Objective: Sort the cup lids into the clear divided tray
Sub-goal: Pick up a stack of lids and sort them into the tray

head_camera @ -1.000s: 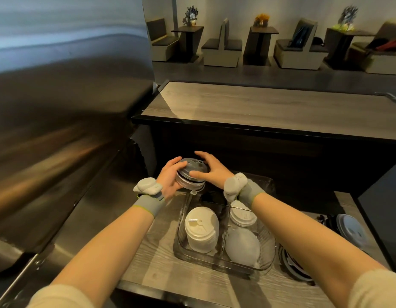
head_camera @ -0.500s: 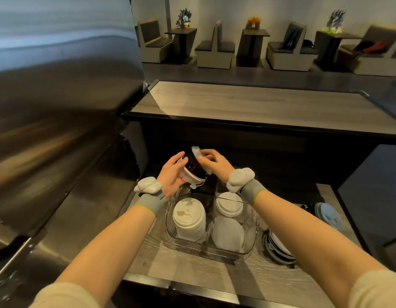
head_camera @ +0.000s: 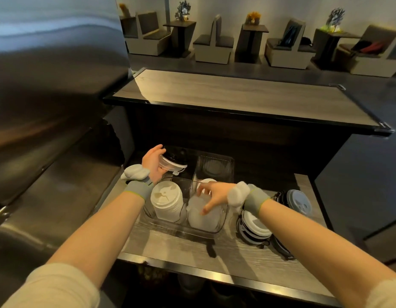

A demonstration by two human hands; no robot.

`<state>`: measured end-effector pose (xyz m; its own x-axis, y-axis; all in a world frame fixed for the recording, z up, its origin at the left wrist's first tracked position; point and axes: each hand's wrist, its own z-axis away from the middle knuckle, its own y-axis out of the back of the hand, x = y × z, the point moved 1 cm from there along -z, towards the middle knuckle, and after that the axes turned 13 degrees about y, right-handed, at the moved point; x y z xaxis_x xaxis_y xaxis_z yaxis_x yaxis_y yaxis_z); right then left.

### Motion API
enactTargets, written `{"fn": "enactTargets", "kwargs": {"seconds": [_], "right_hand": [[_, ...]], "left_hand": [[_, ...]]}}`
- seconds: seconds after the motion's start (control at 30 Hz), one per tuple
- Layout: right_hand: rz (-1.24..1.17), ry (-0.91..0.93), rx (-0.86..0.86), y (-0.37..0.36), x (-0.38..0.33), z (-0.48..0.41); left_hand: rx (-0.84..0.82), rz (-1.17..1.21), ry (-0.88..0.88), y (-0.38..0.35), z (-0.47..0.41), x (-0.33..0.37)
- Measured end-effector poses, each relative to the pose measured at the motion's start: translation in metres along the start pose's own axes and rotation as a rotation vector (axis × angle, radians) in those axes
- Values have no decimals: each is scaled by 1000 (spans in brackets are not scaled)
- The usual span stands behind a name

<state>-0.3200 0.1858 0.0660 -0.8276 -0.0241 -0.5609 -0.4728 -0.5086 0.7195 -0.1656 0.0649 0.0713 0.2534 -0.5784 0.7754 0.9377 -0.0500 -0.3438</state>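
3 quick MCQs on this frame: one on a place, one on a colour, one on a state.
1. Where do the loose lids lie?
A. on the counter, right of the clear tray
B. on the upper bar top
C. left of the tray

2. What colour is the near-left stack in the tray?
A. black
B. white
C. red

3. What is the left hand doing?
A. resting flat on the counter
B. hanging empty
C. gripping a dark lid stack

Answers:
1 A: the loose lids sit beside the tray's right wall.
2 B: the stack shows plain white tops.
3 C: the fingers curl round the dark lids above the tray's far-left end.
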Motion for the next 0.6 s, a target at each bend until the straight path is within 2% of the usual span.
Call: {"fn": "enactTargets", "kwargs": {"seconds": [0.1, 0.17, 0.33, 0.4, 0.6], "right_hand": [[231, -22, -77, -15, 11, -1], [307, 5, -38, -17, 14, -4], [114, 152, 553, 11, -1, -11], [-42, 196, 685, 26, -9, -18], [-328, 175, 552, 38, -27, -52]], "left_hand": [[-55, -109, 35, -4, 3, -7], [-69, -123, 31, -4, 7, -11], [-80, -126, 44, -1, 11, -13], [-85, -122, 44, 3, 10, -12], [-195, -140, 87, 7, 14, 0]]}}
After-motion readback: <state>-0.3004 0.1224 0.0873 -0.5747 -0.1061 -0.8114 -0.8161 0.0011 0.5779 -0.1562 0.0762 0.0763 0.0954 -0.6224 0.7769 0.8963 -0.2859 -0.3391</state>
